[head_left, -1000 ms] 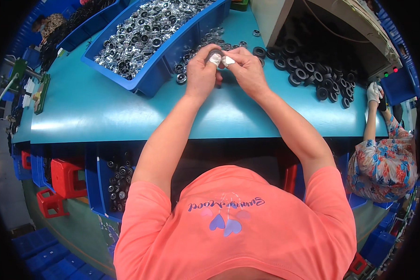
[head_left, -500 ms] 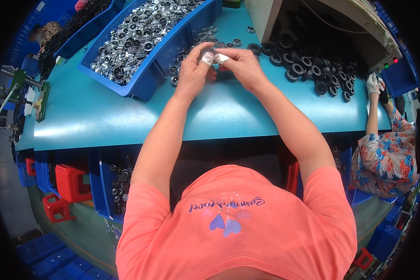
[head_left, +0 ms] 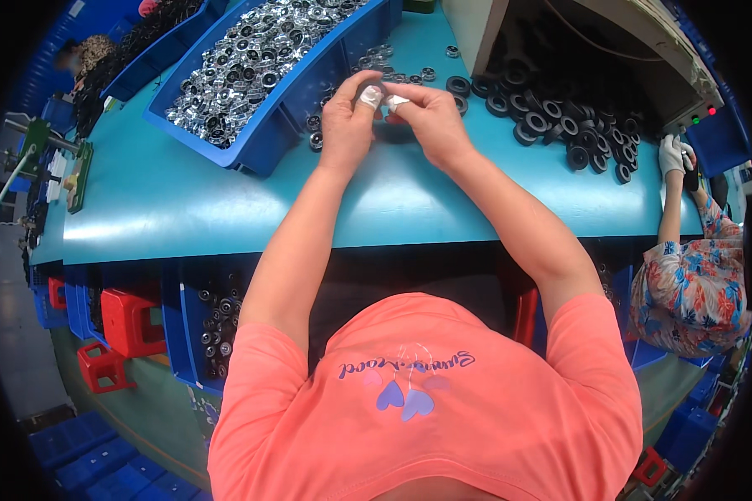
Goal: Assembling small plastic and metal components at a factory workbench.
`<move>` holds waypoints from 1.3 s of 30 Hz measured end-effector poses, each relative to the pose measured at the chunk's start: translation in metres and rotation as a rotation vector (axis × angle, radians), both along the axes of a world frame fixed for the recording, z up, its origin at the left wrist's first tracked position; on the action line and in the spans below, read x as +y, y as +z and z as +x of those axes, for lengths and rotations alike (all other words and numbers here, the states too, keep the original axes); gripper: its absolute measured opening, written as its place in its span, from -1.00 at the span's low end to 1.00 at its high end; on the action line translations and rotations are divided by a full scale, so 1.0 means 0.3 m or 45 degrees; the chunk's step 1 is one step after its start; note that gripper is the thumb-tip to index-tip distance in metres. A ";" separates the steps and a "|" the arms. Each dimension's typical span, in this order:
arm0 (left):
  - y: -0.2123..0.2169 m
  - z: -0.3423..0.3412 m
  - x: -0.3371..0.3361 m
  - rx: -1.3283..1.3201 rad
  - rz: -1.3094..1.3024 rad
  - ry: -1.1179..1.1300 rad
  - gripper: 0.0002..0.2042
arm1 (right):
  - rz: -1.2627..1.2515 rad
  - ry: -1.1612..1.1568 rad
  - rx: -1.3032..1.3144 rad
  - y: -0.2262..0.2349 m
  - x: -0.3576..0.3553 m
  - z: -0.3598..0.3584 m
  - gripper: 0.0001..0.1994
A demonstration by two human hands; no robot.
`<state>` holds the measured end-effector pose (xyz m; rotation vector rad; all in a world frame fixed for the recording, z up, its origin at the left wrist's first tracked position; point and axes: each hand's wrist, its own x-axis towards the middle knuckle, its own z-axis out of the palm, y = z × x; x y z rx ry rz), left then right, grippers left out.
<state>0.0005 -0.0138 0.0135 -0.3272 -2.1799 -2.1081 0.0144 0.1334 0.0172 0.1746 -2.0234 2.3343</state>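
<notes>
My left hand [head_left: 348, 117] and my right hand [head_left: 435, 121] meet above the far part of the table. Both are closed on a small black ring [head_left: 377, 84], which the fingers mostly hide. White wrapping covers each thumb tip. Just beyond and to the left of my hands, several loose clear-and-black wheel hubs [head_left: 427, 73] lie on the tabletop. More of these hubs [head_left: 251, 63] fill a long blue bin [head_left: 255, 150] at the far left. To the right lies a spread of black rings [head_left: 551, 108], like small tyres.
The turquoise table [head_left: 510, 209] runs across in front of me. A beige machine housing [head_left: 480, 37] stands behind the black rings. A green metal fixture [head_left: 79, 178] sits at the left end. At the right, a person with white gloves [head_left: 672, 155] works. Red stools [head_left: 129, 324] stand below left.
My hands stay together at nearly the same spot, with small finger shifts around the ring. The whole view has shifted slightly.
</notes>
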 end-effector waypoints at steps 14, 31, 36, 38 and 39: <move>0.001 -0.006 -0.023 -0.196 0.066 -0.072 -0.70 | 0.215 0.066 0.072 -0.043 0.029 -0.036 -0.66; -0.006 -0.006 -0.030 -0.107 -0.093 -0.267 -0.48 | 0.015 0.152 -0.104 -0.005 0.043 -0.041 -0.65; -0.012 0.006 -0.021 0.034 -0.163 -0.214 -0.50 | 0.143 0.056 -0.081 -0.025 0.101 -0.089 -0.69; 0.005 0.023 -0.022 0.078 -0.214 -0.180 -0.52 | 0.301 -0.093 0.064 -0.012 0.150 -0.110 -0.72; 0.022 0.035 -0.023 0.147 -0.255 -0.141 -0.53 | 0.376 -0.222 0.113 0.010 0.169 -0.106 -0.75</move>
